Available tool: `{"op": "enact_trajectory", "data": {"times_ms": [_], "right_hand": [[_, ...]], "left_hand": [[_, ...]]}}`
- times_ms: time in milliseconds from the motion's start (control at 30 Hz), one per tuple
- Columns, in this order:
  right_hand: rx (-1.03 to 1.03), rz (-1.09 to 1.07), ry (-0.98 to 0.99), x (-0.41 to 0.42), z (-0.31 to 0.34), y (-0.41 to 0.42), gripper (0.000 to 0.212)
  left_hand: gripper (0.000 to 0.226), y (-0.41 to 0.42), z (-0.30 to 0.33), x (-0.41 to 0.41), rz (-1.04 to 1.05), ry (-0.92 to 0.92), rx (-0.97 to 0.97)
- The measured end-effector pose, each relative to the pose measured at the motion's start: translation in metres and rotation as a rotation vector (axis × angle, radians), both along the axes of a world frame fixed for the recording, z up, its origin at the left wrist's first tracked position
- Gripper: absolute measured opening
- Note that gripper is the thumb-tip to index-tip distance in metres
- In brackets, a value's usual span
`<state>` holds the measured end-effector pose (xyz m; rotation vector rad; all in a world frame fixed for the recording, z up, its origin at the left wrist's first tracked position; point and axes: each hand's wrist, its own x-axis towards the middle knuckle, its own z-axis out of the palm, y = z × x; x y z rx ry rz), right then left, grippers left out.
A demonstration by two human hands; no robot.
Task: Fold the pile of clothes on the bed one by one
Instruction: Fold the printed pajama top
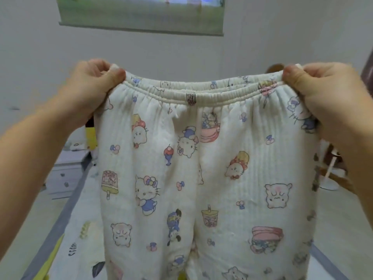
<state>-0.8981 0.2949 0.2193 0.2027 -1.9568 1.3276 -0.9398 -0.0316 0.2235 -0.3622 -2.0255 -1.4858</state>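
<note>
Cream cartoon-print pants [203, 168] hang upright, elastic waistband stretched wide on top.

The bed [84, 209], grey-edged at lower left of the frame, wears a pale printed sheet [80, 255]; the rest is hidden.

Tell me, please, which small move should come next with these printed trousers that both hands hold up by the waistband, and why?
Probably bring the left hand across to the right hand, so the printed trousers fold in half lengthwise, leg on leg. Both hands pinch the waistband at its two ends, and the trousers hang flat and spread above the bed, ready for that first fold.
</note>
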Motion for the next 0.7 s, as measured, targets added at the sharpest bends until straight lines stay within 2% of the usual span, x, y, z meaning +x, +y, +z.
{"op": "enact_trajectory", "data": {"times_ms": [133,300,433,600,700], "right_hand": [[0.026,-0.062,-0.225,-0.01,-0.062,0.017,0.037],[0.038,-0.183,-0.533,-0.018,-0.176,0.046,0.04],[-0.047,-0.221,-0.71,-0.015,-0.254,0.08,0.026],[-0.062,-0.202,-0.856,-0.013,-0.322,0.126,0.015],[-0.076,-0.191,-0.895,-0.02,-0.355,0.154,0.032]], "left_hand": [[0.019,0.024,-0.062,-0.037,0.047,-0.151,-0.224],[0.019,0.067,-0.169,-0.071,-0.096,-0.4,-0.378],[0.018,0.111,-0.234,-0.084,-0.171,-0.495,-0.417],[0.015,0.167,-0.298,-0.106,-0.15,-0.566,-0.463],[0.016,0.205,-0.332,-0.121,-0.131,-0.614,-0.466]]}}
